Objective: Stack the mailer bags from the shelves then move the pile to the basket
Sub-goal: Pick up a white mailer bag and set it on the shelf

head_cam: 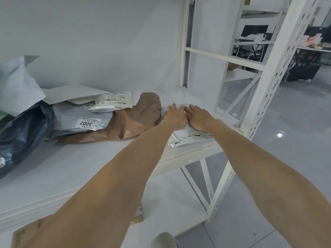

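A plain white wall (pixel 89 33) backed the scene, and a glossy grey floor (pixel 295 113) caught one bright spot of light (pixel 279 135) — a small white scrap (pixel 234 114) lay on the same tiles. Beyond a second white rack (pixel 256 42), a black crate (pixel 304 68) sat among blurred clutter. A brown cardboard box (pixel 138 214) rested low down, partly hidden.

On the shelf (pixel 89 158), near its right front corner, a mailer bag (pixel 188 137) lies under the left hand (pixel 174 116) and right hand (pixel 199 119), side by side. A paper bag (pixel 132 120) lies just left of it, and a heap of bags (pixel 78 122) farther left.
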